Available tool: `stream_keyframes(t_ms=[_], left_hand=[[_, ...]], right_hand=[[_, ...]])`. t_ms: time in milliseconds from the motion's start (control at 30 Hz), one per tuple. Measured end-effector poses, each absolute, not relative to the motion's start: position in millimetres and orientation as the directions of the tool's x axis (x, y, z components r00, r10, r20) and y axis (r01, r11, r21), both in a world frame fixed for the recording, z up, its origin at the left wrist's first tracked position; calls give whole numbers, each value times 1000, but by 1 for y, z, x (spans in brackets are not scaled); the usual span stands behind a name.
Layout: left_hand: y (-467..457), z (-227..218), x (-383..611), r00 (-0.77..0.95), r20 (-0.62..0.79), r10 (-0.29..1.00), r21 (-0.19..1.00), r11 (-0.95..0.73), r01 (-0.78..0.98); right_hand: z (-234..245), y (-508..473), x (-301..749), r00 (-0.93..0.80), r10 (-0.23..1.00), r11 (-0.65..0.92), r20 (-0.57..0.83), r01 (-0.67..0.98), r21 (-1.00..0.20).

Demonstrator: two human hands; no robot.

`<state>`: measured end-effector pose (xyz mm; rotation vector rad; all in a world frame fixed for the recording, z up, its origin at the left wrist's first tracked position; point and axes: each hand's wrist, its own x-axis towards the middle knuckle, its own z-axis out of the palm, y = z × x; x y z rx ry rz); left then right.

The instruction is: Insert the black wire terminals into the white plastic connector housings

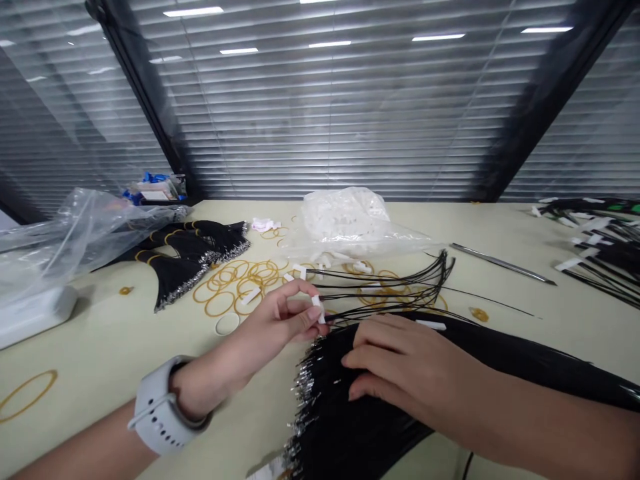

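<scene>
My left hand pinches a small white connector housing between thumb and fingers. Thin black wires run rightward from that housing. Over a thick bundle of black wires is my right hand, its fingers loosely bent. A gap shows between its thumb and index fingertip, and no wire can be made out there. Silvery terminals line the bundle's left end. Just beyond my hands lie finished-looking strands of black wires with white housings at their left ends.
Yellow rubber bands lie scattered behind my left hand. A clear bag of white parts stands at the back. Metal tweezers lie right. Banded black wire bundles and plastic wrap are left; more wired housings are far right.
</scene>
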<state>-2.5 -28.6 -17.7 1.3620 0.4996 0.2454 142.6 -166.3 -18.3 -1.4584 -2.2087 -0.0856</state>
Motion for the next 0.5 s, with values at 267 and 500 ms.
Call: stream_keyframes(t_ms=[267,500], left_hand=[[-28,-17,1,883,-207,421,969,212,125],[-28,-18,1,883,-205,423,975,162,149]], right_hand=[[-11,-169,141,-249,936,311,249,917,-251],[-19,-168,142,-88,947,211,309,895,-393]])
